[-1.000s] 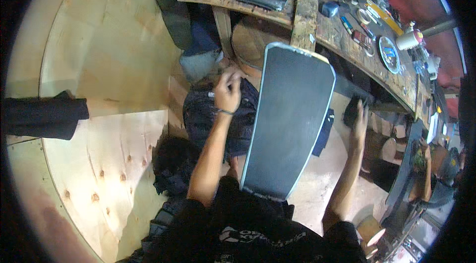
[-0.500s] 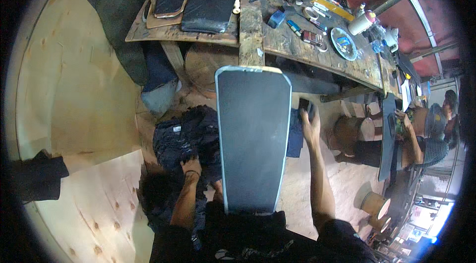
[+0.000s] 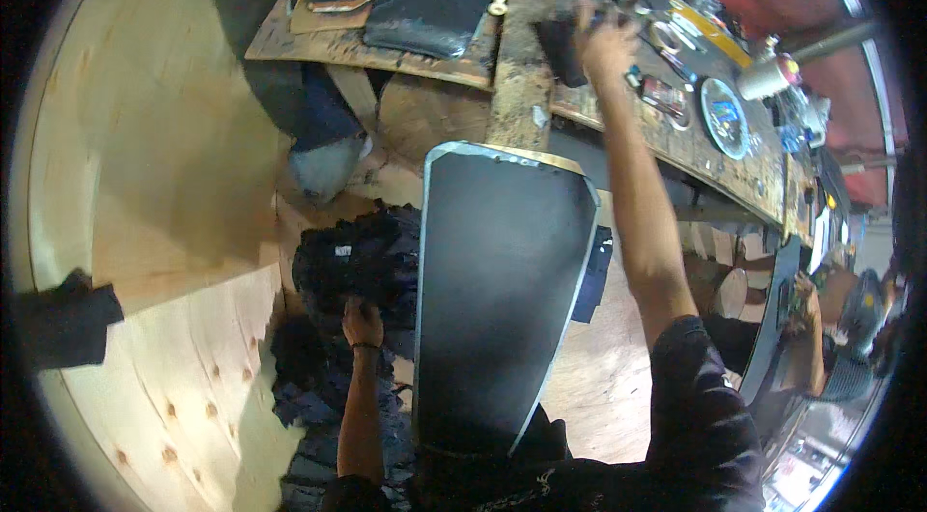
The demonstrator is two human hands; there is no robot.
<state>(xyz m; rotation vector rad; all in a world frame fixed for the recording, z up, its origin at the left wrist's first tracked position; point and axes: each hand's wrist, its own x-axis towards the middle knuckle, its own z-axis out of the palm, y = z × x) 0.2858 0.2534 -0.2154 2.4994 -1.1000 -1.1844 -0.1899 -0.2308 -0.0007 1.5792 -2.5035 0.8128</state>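
A long dark board with pale edges (image 3: 502,290) extends from my body toward the workbench. To its left, my left hand (image 3: 363,324) is on a heap of black cloth pieces (image 3: 352,256), its fingers curled into the cloth. My right arm reaches past the board's right side to the workbench (image 3: 521,77). Over the bench top is my right hand (image 3: 608,48), its fingers smeared by motion. A black flat piece (image 3: 562,50) is against the hand's left side; whether the fingers still grip it is unclear.
Black padded panels (image 3: 430,0) are stacked at the bench's far left. A blue-rimmed plate (image 3: 724,116), a thread cone (image 3: 769,77) and small tools crowd its right side. Plywood sheets (image 3: 164,174) stand at left. Another person (image 3: 821,338) works at the right.
My right hand has swung up and forward from beside the board to the bench top, bringing the black piece along. My left hand stays on the cloth heap. The view has shifted slightly.
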